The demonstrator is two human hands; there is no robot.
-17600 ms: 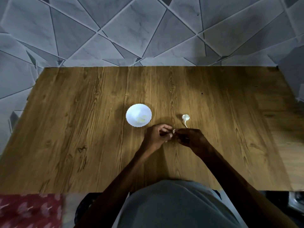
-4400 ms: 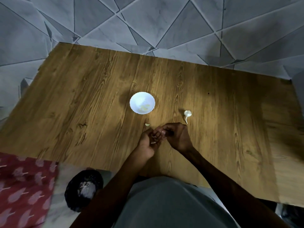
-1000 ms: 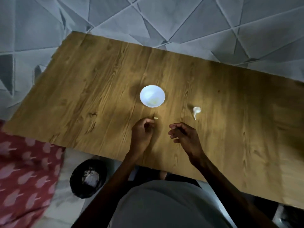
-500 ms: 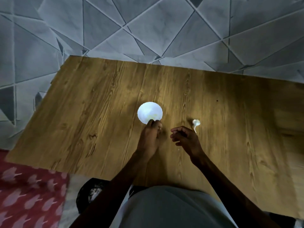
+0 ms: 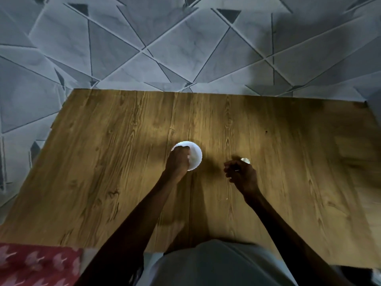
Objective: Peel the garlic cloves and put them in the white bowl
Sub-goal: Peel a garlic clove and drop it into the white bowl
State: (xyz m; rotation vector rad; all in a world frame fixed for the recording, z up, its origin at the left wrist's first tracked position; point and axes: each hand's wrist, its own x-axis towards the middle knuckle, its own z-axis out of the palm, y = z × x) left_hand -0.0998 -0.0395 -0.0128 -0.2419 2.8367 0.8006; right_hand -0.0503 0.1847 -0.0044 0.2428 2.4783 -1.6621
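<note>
The white bowl stands in the middle of the wooden table. My left hand hovers over the bowl's left half with its fingers curled down into it. The garlic clove it holds is hidden inside the fingers. My right hand hovers over the table to the right of the bowl, fingers loosely curled, with nothing plainly in it. A small white piece of garlic lies on the table just beyond my right fingertips.
A tiny pale speck lies on the wood near my right wrist. Grey patterned floor tiles surround the table. A red patterned cloth lies at the lower left, beside the table's near edge.
My left hand took the peeled clove from the table in front of the bowl and moved forward over the bowl. My right hand drifted right, toward the garlic piece.
</note>
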